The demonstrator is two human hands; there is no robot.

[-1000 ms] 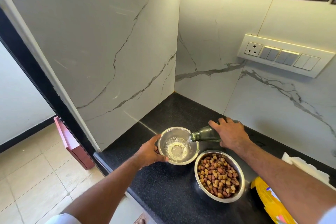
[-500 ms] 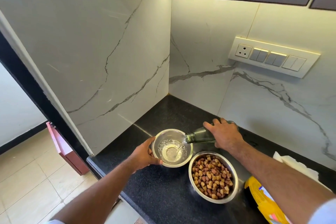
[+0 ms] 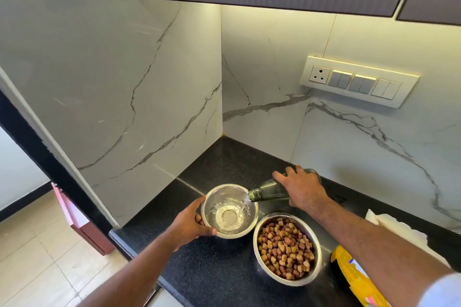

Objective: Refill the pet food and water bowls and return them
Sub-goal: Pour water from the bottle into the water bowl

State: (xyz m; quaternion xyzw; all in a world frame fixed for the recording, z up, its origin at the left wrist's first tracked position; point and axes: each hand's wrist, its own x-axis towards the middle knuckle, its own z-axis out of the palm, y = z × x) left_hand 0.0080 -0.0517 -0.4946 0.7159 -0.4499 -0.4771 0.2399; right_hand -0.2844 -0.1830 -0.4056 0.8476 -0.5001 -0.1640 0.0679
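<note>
The right hand [image 3: 303, 188] grips a glass bottle [image 3: 270, 192] tipped nearly flat, its mouth over the water bowl [image 3: 229, 210] on the tabletop [image 3: 212, 269]. The left hand [image 3: 189, 225] clasps the bowl's near rim (evidently steadying it). The food bowl [image 3: 287, 248], full, sits just beside.

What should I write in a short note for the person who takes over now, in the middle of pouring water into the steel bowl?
Left hand grips the rim of the small round steel water bowl on the black speckled stone counter.
Right hand holds the tilted green glass bottle; water runs from its mouth into that bowl.
Done: the larger round steel bowl of brown kibble is full, beside the water bowl.
Left: finish pouring, set the bottle down, return both bowls.
</note>
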